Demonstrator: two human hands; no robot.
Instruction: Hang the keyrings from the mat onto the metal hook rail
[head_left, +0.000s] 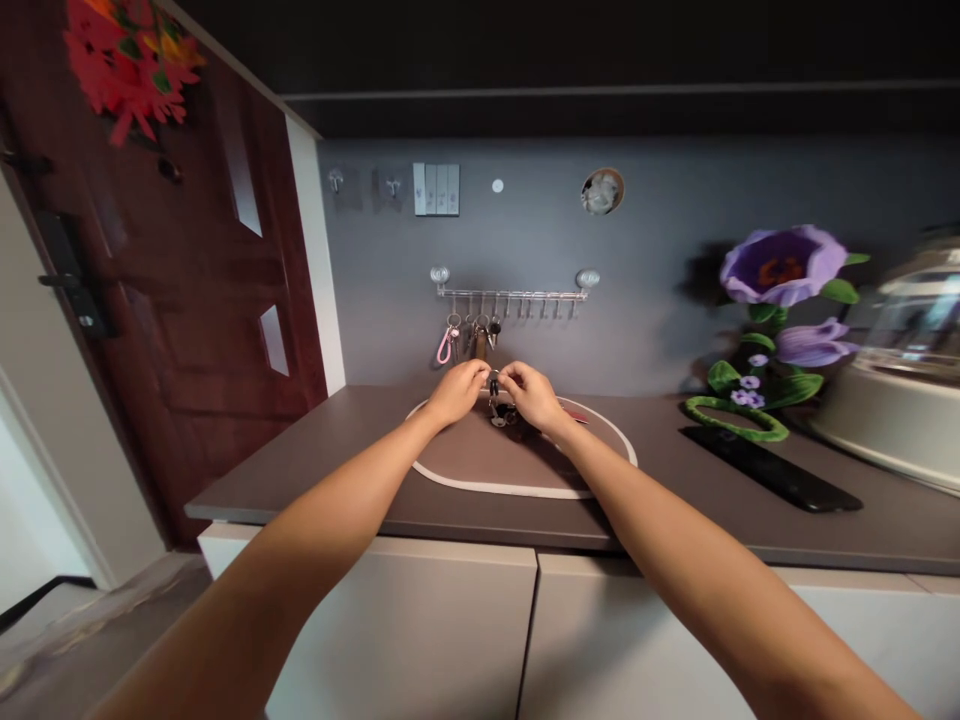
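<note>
Over the brownish worktop [300, 465], left fingers [475, 369] and right fingers [511, 373] pinch a keyring [494, 373], keys [495, 392] dangling below; both arms [341, 490] reach forward, converging.

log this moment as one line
left hand: pinching key ring | right hand: pinching same ring | keys: below ring, over mat | hook rail: behind

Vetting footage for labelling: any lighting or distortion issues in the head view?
Head view, left: door slants, looks stretched; head view, top: overhead unit near-black; head view, right: purple flowers shadow the wall; head view, middle: held keys small, detail unclear.
</note>
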